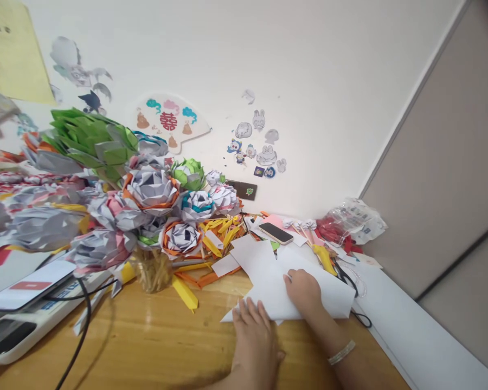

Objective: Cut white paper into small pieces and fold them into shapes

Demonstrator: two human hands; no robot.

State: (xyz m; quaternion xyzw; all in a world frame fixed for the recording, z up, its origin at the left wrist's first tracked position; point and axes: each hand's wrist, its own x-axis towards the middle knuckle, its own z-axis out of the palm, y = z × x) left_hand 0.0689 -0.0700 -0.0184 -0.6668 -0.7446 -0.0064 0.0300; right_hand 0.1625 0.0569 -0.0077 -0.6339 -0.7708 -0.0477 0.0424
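White paper sheets [264, 273] lie on the wooden desk in front of me, some folded or overlapping. My left hand [254, 330] rests on their near left edge, palm down with fingers stretched out. On the sheets to the right, my right hand [305, 292] is closed with curled fingers. Whatever it may hold is too small or hidden to make out. A phone [275, 233] lies just beyond the paper. Scissors with yellow handles [324, 259] are to the right of it.
Folded paper flowers [150, 189] crowd the left, some above a clear vase [150, 271]. Orange and yellow paper strips [223, 235] are heaped at the back. A black cable [85, 319] crosses the left side. A plastic bag [353, 219] sits by the wall.
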